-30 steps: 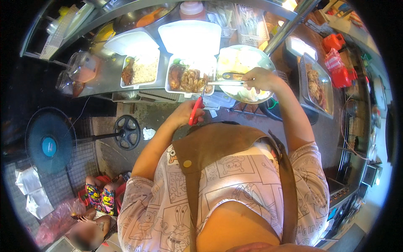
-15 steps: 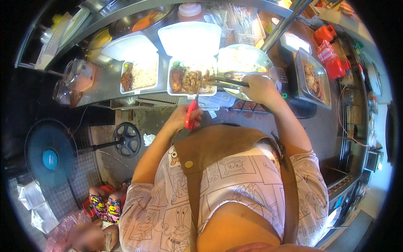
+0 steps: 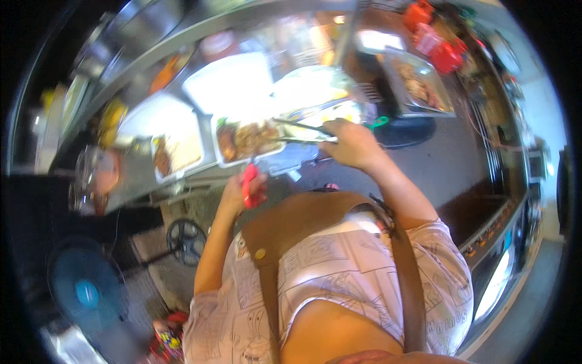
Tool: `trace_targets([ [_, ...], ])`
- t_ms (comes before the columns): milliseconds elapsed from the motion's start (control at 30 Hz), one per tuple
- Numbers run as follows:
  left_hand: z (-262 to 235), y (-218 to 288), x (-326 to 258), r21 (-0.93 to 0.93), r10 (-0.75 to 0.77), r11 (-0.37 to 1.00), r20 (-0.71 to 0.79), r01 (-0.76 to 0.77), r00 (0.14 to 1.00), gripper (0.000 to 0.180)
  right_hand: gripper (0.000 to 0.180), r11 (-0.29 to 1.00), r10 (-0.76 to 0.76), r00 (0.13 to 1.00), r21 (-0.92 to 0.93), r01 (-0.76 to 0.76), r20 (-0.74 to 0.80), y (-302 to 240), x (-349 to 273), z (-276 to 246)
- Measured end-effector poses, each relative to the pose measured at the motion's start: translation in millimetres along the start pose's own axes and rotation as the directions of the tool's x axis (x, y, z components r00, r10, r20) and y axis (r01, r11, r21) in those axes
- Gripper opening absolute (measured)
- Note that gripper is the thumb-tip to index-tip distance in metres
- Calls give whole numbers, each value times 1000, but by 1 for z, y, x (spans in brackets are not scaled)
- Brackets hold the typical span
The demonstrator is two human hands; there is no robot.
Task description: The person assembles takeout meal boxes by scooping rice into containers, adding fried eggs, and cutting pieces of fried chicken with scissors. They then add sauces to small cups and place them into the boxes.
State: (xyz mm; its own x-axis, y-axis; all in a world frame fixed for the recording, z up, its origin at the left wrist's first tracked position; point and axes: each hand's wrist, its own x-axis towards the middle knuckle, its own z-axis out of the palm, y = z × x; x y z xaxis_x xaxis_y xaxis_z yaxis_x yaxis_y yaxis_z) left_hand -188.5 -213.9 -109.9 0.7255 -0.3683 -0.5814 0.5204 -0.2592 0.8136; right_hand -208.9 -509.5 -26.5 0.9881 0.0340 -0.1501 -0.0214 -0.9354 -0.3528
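Note:
My left hand (image 3: 230, 195) is closed on red-handled scissors (image 3: 248, 187), their tip blurred near the front rim of a white foam lunch box (image 3: 267, 154). In that box lie chopped brown meat (image 3: 247, 138) and a darker, glossy piece (image 3: 227, 142) at its left. My right hand (image 3: 354, 145) grips dark metal tongs (image 3: 304, 126). Their tips reach the meat at the box's right side; whether they pinch a piece is too blurred to tell. To the left, a second open foam box (image 3: 182, 173) holds pale rice and a brown piece (image 3: 162, 159).
A bright round tray (image 3: 348, 91) stands behind the tongs. Farther right is a clear tray of cooked food (image 3: 418, 85). Jars (image 3: 100, 170) crowd the counter's left end. A fan (image 3: 86, 291) stands at lower left, near a partly visible seated person.
The whole view has turned and shifted, with motion blur. Relative to the lunch box, the scissors have drawn back from the meat toward the front rim. Both hands keep their tools.

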Motion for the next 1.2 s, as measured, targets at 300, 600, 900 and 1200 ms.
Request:
trace_targets([
  [300, 71, 23, 8, -139, 131, 980, -69, -140, 989, 33, 34, 982, 126, 884, 184, -46, -450, 135, -34, -47],
  [600, 183, 55, 40, -24, 72, 997, -115, -76, 991, 41, 35, 751, 630, 724, -14, -660, -282, 369, -62, -116],
  [900, 239, 85, 38, 19, 83, 997, -155, -81, 984, 38, 41, 749, 660, 751, 83, -658, -2, 424, -47, -142],
  [1200, 264, 96, 62, 96, 16, 995, -47, -12, 999, 34, 26, 915, 304, 886, -150, -374, -351, 390, -3, -129],
])
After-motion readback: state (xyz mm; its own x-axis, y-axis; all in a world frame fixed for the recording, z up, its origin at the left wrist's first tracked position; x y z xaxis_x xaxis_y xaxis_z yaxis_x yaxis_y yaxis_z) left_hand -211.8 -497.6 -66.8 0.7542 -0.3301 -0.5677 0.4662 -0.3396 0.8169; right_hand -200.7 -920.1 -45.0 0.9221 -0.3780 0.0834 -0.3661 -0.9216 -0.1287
